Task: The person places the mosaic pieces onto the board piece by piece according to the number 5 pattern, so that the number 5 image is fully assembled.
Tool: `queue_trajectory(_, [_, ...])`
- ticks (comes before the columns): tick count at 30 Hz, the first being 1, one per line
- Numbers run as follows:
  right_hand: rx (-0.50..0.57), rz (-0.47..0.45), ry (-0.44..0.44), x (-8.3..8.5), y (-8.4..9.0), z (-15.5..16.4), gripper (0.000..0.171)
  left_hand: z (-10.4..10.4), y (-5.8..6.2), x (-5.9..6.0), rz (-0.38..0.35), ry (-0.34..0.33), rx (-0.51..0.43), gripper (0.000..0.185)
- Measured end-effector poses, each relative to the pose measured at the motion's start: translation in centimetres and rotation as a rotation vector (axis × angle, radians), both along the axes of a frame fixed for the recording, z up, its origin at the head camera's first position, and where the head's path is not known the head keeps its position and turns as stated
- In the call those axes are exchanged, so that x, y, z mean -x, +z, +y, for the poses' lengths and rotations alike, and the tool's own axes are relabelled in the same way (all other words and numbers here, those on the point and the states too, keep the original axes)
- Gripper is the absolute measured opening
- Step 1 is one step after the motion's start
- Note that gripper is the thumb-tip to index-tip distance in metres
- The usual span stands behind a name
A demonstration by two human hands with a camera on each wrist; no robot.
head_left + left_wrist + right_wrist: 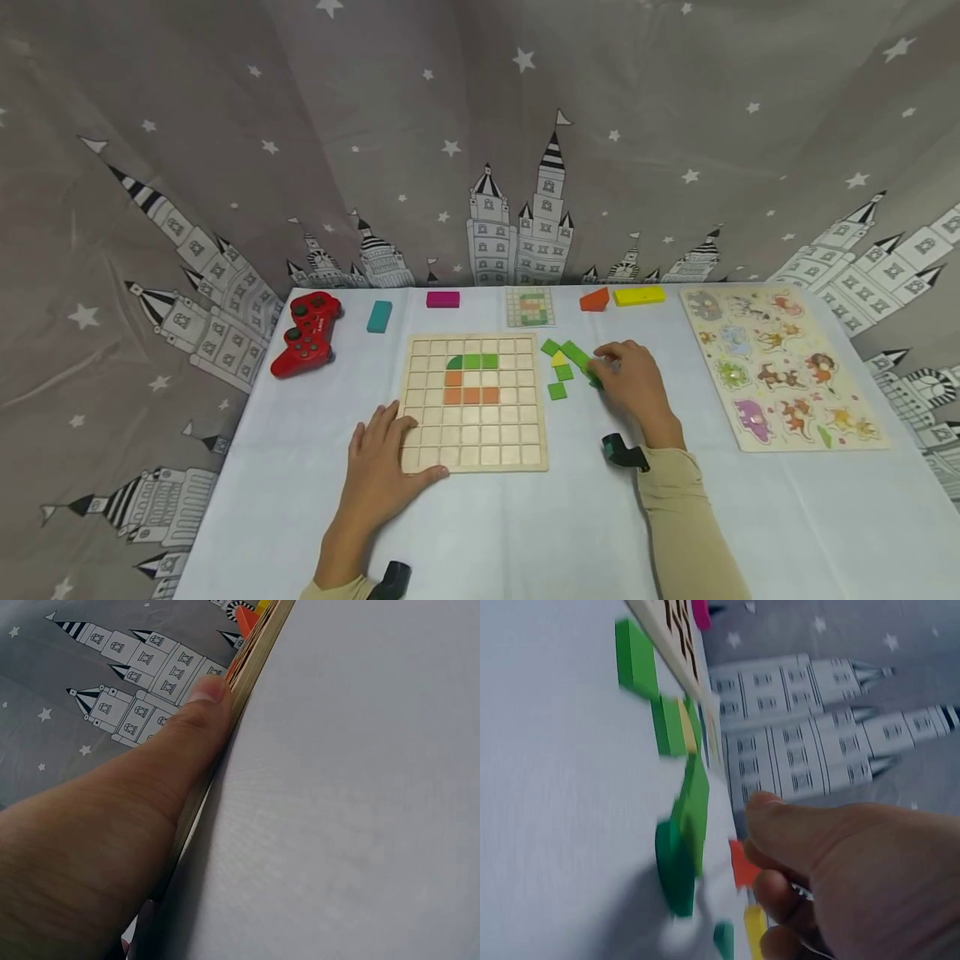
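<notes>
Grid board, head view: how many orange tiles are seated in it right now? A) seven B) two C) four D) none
C: on the grid board one orange tile sits under the green row, and three more orange tiles fill the row below it, making four.

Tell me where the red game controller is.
In the head view the red game controller lies at the table's far left, left of the teal block and the wooden grid board.
</notes>
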State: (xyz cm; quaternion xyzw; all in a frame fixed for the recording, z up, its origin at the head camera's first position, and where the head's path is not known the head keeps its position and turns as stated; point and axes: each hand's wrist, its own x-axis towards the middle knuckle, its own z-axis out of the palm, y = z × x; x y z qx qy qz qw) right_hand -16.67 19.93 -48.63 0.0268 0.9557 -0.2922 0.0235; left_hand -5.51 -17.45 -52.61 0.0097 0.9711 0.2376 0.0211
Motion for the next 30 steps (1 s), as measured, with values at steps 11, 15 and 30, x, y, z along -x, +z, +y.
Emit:
queue_trajectory(11, [-0.082,-0.067,0.007,-0.5,-0.8,-0.4,0.042,0.0,0.1,-0.1,0.001,-0.004,-0.005,0.091])
queue_trajectory(15, [-0.120,-0.051,-0.013,-0.4,-1.0,-0.7,0.036,0.0,0.1,-0.2,0.003,-0.005,-0.007,0.091])
queue_trajectory(30, [-0.147,-0.052,-0.070,-0.2,-1.0,-0.8,0.037,0.0,0.1,-0.2,0.002,-0.004,0.000,0.091])
